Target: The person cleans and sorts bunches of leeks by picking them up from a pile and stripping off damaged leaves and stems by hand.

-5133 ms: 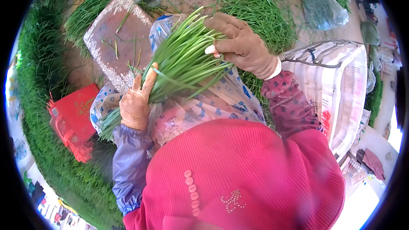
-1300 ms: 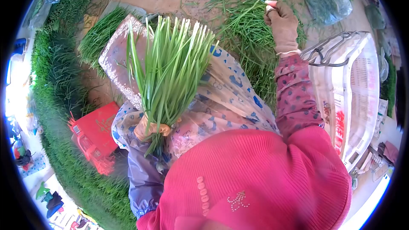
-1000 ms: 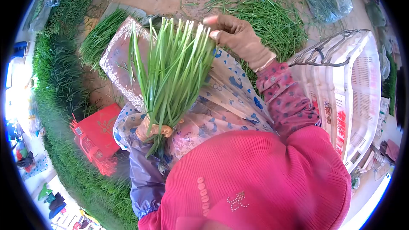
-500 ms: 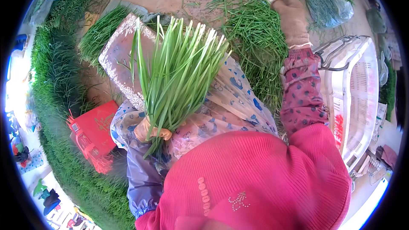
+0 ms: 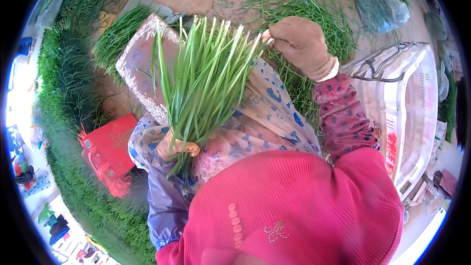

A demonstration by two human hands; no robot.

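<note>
Gripping a fanned bundle of long green stalks with pale ends (image 5: 203, 83) near its lower end, the person's left hand (image 5: 179, 149), in a tan glove, is wrapped around it above the lap; the pale ends point toward 12 o'clock. The right hand (image 5: 300, 44), in a brown fabric glove, has its fingertips drawn in beside the bundle's 2 o'clock edge; whether they pinch a stalk cannot be told. The step looks like working at single ends, and a next touch there calls for a firm left hold and light, precise right fingertips.
</note>
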